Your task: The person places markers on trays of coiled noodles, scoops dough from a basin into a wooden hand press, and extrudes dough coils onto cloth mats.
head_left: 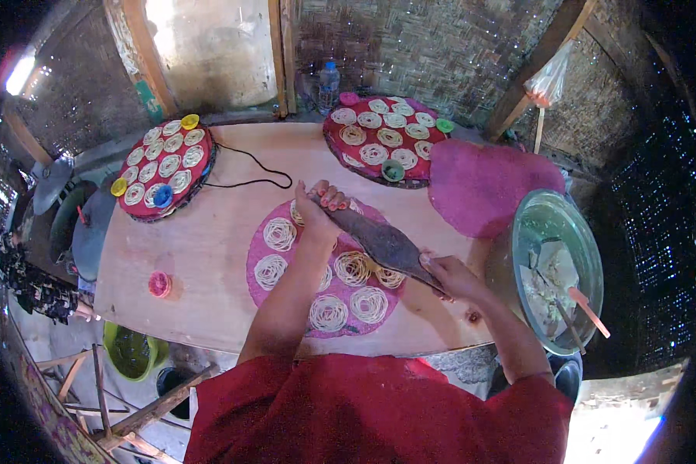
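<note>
Across my front runs a dark, flat tool (pixel 383 243), wide in the middle and narrowing to a handle at each end. Its upper left end is gripped by my left hand (pixel 322 203), fingers wrapped round it. At the lower right end, my right hand (pixel 452 274) is closed on the other handle. The tool slants over a round pink mat (pixel 290 321) that bears several coiled nests of pale strands. A white nest (pixel 368 305) lies near my right forearm, and a yellower nest (pixel 353 267) sits just below the tool. My hands and left arm hide part of the mat.
Nest-covered red mats form a left stack (pixel 165 168) and a back stack (pixel 379 138), with small coloured cups. A bare pink mat (pixel 487 185) adjoins a green basin (pixel 520 224) of pale dough. A pink cup (pixel 160 284), black cord (pixel 264 184) and bottle (pixel 329 83) are also around.
</note>
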{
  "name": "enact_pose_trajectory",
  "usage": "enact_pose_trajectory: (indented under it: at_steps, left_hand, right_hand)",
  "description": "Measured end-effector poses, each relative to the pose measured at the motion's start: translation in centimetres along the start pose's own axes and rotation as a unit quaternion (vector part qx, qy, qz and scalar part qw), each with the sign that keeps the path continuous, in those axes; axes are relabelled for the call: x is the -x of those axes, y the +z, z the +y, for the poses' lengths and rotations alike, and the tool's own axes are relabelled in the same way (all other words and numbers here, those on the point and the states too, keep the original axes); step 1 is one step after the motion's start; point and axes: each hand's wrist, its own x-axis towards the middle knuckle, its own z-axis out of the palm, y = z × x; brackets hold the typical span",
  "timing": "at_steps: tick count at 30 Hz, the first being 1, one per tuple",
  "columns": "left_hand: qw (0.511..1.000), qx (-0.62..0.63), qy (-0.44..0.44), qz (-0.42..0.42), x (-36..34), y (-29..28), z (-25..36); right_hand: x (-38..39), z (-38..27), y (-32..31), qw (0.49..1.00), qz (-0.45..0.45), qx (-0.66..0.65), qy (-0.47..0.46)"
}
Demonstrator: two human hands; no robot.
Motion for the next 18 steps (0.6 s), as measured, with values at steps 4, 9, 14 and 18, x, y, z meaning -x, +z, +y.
enact_pose_trajectory:
  at_steps: [4, 9, 14, 18]
  left_hand:
    - [0.996, -0.036, 0.023, -0.076, 2.3, 6.5, 1.3]
    - [0.658, -0.677, 0.141, -0.297, 9.5, 14.4, 1.2]
    - [0.607, -0.768, -0.133, -0.154, 17.6, 7.9, -1.6]
    - [0.607, -0.755, -0.229, -0.097, 20.3, 4.6, -4.2]
  right_hand:
    - [3.4, -2.0, -3.0, 0.994, -0.031, -0.109, -0.007]
    - [11.2, -4.5, -6.3, 0.972, -0.043, -0.174, -0.153]
    - [11.8, -5.5, -2.4, 0.945, 0.088, 0.133, -0.285]
    - [7.1, -1.1, -0.1, 0.956, -0.01, 0.148, -0.253]
